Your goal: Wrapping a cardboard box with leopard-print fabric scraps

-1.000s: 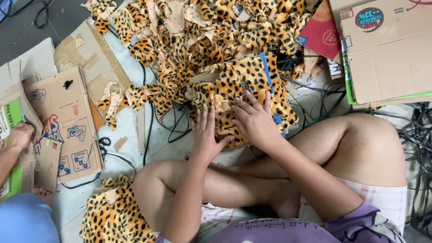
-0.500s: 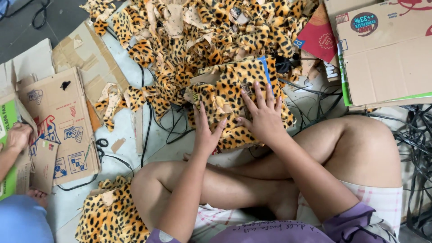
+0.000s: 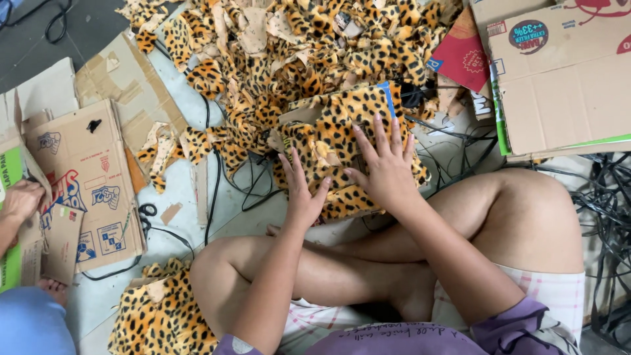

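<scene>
Leopard-print scraps (image 3: 276, 59) heap across the floor at twelve o'clock, flattened cardboard (image 3: 85, 177) at nine. Centre, a leopard-print covered panel (image 3: 342, 151) lies pinned flat: right hand (image 3: 388, 167) spread open on top, left hand (image 3: 301, 194) open, pressing its near edge, smoothing fabric.

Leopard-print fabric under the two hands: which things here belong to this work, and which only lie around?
In the work:
left hand
right hand
leopard-print fabric piece, pressed flat under both hands

Only lying around:
pile of leopard scraps
flattened cardboard boxes
black cables
red packet
another person's hand, at the left edge
</scene>
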